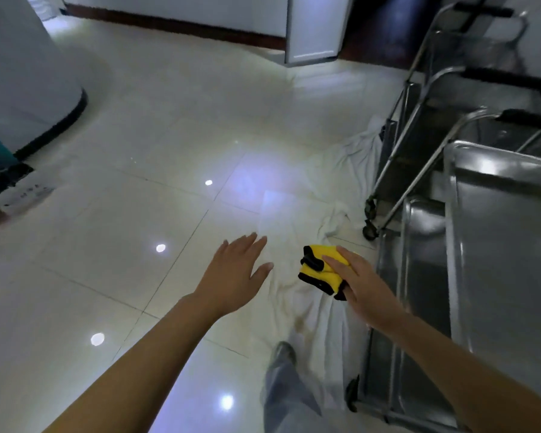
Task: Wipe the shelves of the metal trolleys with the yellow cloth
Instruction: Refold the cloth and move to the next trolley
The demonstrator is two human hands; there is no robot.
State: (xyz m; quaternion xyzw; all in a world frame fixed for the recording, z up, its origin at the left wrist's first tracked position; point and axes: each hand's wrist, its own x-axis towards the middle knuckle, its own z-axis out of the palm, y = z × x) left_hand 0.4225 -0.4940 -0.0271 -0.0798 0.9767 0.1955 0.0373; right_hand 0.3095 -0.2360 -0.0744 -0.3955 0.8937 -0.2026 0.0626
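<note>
My right hand (364, 284) grips the folded yellow cloth (320, 270) beside the nearest metal trolley (497, 245). My left hand (236, 275) hangs empty, fingers spread.

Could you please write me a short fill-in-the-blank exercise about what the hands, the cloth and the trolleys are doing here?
1. The yellow cloth is held in the ____ hand.
2. The left hand holds ____.
3. The metal trolleys stand on the person's ____ side.
4. A crumpled white sheet lies on the ____.

Missing words: right; nothing; right; floor
</note>
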